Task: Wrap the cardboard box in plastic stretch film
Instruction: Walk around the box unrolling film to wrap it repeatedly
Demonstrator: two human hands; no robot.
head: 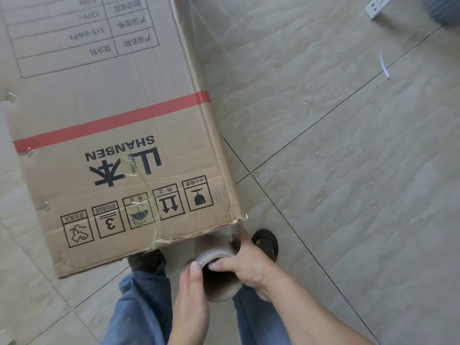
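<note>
A tall brown cardboard box [104,135] with a red stripe and black printed symbols stands on the tiled floor, filling the upper left. Stretch film shows on its right side face. Just below its near corner I hold a roll of stretch film [216,252] on a cardboard tube, upright, its open end facing me. My right hand [246,262] grips the roll's top rim, thumb hooked inside the tube. My left hand [191,297] lies against the tube's left side with the fingers fairly straight.
My legs in blue jeans [142,302] and dark sandals [266,242] stand directly below the box's near edge. Beige floor tiles [348,170] stretch to the right. A white socket strip [378,6] and a small white scrap [384,66] lie far right.
</note>
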